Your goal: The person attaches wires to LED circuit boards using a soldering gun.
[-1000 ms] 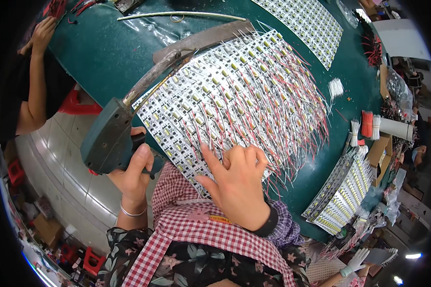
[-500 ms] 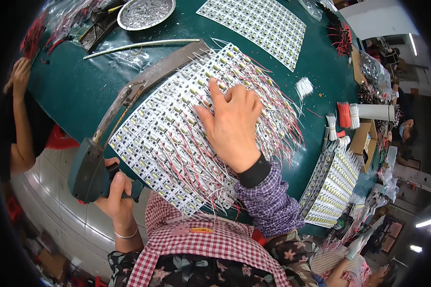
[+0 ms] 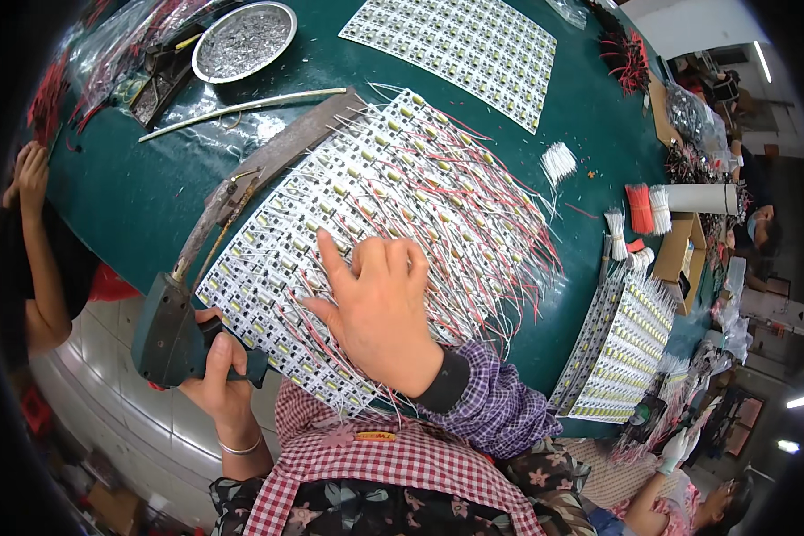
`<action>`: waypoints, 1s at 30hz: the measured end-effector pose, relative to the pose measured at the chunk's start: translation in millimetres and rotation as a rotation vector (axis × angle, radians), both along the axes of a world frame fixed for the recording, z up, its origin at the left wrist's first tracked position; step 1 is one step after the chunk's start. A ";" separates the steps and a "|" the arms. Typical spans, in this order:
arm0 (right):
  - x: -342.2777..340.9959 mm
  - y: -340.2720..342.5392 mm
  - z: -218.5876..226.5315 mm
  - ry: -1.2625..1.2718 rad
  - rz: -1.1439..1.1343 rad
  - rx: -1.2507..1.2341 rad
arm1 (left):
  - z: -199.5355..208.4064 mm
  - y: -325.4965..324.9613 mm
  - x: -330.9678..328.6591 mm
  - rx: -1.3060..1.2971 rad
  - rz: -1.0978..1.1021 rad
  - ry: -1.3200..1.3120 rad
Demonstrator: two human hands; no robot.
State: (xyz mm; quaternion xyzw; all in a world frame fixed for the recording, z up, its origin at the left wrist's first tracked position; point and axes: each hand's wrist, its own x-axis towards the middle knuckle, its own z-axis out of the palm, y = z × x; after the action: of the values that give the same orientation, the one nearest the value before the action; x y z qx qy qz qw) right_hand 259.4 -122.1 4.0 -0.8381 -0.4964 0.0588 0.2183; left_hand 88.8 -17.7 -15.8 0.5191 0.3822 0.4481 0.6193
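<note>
A large white panel of small LED circuit boards lies tilted on the green table, with many red and white wires trailing across its right part. My left hand is closed around the grip of a dark green soldering gun at the panel's left edge, a finger by its trigger. The gun's metal front reaches up to a flat metal bar along the panel's far left side. Resting over the panel's lower middle, my right hand has its index finger and thumb apart, the other fingers bent.
Behind stands a metal bowl of silvery bits, with a pale rod before it. Another board panel lies at the back. Rightward are white wire pieces, bundled wires and stacked panels. A co-worker's hands are far left.
My right hand has moved left and nearer across the panel, uncovering wires at its upper middle. My left hand keeps its grip on the soldering gun. The view has shifted slightly.
</note>
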 end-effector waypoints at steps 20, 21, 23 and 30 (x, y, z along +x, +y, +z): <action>3.1 -149.7 16.3 0.175 -0.645 0.279 | -10.9 29.1 7.0 -0.241 -0.227 -0.190; 0.5 -162.9 14.7 0.299 -0.722 0.326 | -11.2 32.7 6.0 -0.221 -0.280 -0.228; -7.8 -181.6 -0.4 0.563 -0.821 0.468 | -12.6 36.0 3.3 -0.202 -0.332 -0.226; 18.5 -193.3 -2.6 1.197 -0.844 0.602 | -17.3 49.1 10.0 -0.185 -0.413 -0.218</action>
State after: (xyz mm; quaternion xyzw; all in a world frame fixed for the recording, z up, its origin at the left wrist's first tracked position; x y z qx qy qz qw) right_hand 277.8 -315.4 1.4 -0.6864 0.0705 0.2750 0.6695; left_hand 98.9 31.4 -33.1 0.4759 0.2385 0.3284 0.7803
